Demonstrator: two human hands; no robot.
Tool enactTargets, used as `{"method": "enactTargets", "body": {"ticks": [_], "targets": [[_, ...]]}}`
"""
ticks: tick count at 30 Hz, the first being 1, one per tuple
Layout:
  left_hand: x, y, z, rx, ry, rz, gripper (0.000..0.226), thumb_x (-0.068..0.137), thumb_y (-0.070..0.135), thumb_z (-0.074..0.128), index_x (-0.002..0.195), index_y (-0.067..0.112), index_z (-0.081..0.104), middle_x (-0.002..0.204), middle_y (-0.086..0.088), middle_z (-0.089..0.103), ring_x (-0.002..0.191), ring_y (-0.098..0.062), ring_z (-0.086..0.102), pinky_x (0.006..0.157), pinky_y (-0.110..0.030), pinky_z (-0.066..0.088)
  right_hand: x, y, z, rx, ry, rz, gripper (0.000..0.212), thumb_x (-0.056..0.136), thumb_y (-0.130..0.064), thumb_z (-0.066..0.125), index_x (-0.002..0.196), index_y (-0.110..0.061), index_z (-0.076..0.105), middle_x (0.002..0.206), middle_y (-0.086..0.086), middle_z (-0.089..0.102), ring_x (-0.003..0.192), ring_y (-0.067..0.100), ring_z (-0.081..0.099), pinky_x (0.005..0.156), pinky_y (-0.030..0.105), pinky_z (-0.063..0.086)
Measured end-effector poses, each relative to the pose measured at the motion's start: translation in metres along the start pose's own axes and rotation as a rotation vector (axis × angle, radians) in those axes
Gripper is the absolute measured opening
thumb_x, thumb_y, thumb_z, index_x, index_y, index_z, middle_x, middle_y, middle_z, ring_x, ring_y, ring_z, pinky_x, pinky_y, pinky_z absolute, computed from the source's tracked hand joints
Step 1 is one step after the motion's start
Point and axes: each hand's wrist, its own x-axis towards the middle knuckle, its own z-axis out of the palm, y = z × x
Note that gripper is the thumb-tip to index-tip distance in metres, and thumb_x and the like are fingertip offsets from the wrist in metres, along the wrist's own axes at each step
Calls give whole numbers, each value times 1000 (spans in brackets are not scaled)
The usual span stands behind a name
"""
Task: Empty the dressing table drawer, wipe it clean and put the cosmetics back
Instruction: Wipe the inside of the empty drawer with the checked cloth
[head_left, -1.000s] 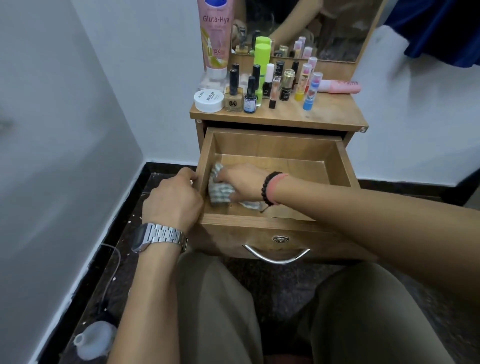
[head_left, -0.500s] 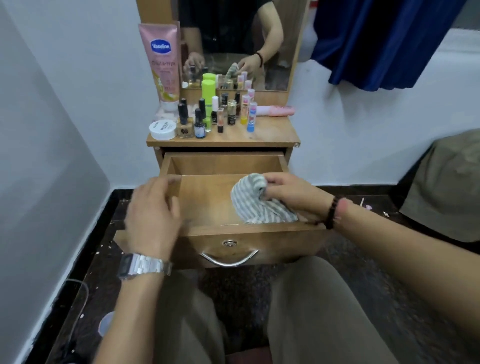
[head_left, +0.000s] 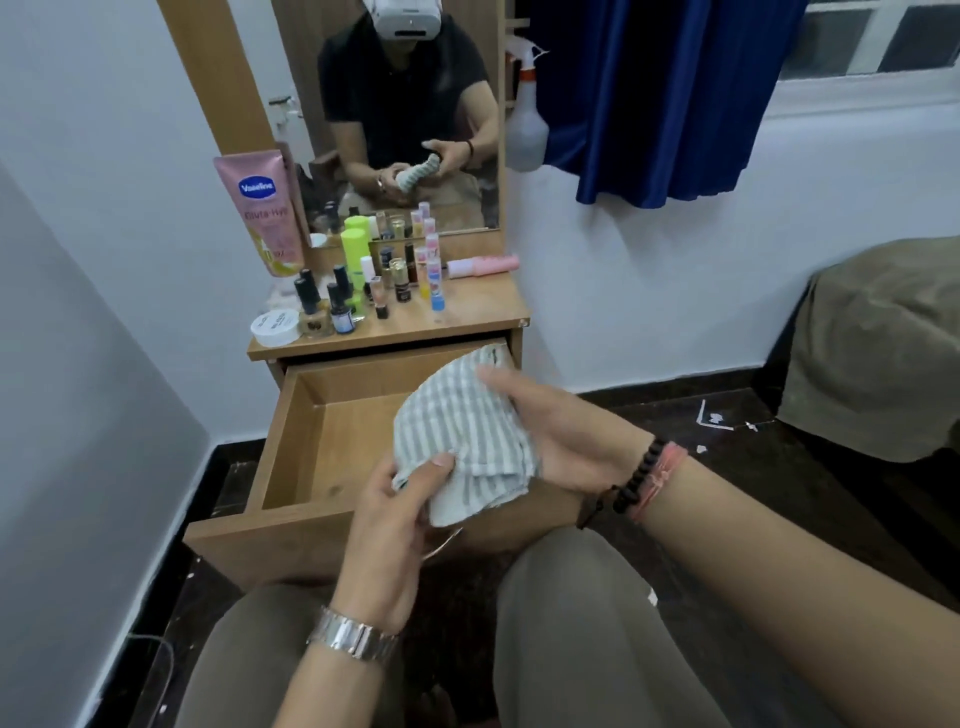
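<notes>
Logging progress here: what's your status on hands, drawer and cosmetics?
Left hand and right hand both grip the cloth above the drawer. Drawer open, looks empty. Cosmetics all on the tabletop. Nothing in the way.

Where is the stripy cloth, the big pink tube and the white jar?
Striped cloth (head_left: 462, 431), head view, middle of the fabric.
Pink tube (head_left: 262, 208), head view, front label.
White jar (head_left: 275, 328), head view, lid.

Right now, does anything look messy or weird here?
Little white scraps are scattered on the dark floor near the wall. The pink tube lies on its side on the dressing table top while the other bottles stand.
</notes>
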Motion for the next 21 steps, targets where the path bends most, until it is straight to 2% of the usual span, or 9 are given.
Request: {"method": "enactTargets", "body": {"ticks": [3,6,10,13,15,17,19,21], "targets": [[-1,2,1,3,-40,-21,37,89,24,55,122,8,60,117,-10,68,106,-26,65,80,-34,56,3,5,-3,-166,131,-44,40,95,-9,56,134,-3,49,130,20,59,120,34,58,104,48,45],[1,3,2,-27,-50,-69,37,89,22,55,123,9,59,117,-13,67,105,-29,65,71,-32,57,3,6,-4,-168,172,-96,35,96,-1,52,130,-2,52,128,21,60,118,35,59,101,47,48],[7,12,11,-57,-92,-107,41,86,16,56,126,7,56,118,-16,66,109,-33,63,79,-42,58,3,3,-3,-104,227,-131,28,98,-3,49,126,-4,54,122,18,62,106,30,62,97,43,51],[19,22,18,-71,-89,-122,46,80,14,63,124,4,54,117,-20,66,108,-36,63,83,-51,55,6,0,-8,-160,385,-149,38,98,-19,52,136,-14,48,128,5,59,114,18,58,101,40,46],[32,27,22,-58,-69,-123,42,82,12,62,123,5,55,116,-19,66,108,-36,63,86,-51,53,4,-2,-15,-142,399,-108,39,98,-29,53,135,-18,49,127,1,61,112,13,58,92,33,49],[47,31,24,-55,-59,-130,39,86,10,59,125,7,54,118,-17,66,109,-34,63,90,-52,51,-1,-5,-19,-82,353,-37,34,97,-33,53,128,-19,56,119,2,66,100,13,63,77,27,52],[65,33,27,-69,-77,-136,40,88,7,54,128,7,52,121,-17,64,112,-34,61,94,-52,48,-2,-6,-24,-50,344,4,30,96,-28,54,124,-18,58,117,4,66,95,15,63,76,27,51],[83,33,32,-51,-90,-152,40,89,2,47,128,8,52,122,-16,63,112,-34,61,93,-49,49,2,-7,-30,-17,388,-16,29,94,-14,54,122,-15,58,115,6,64,90,15,62,73,28,51]]}}
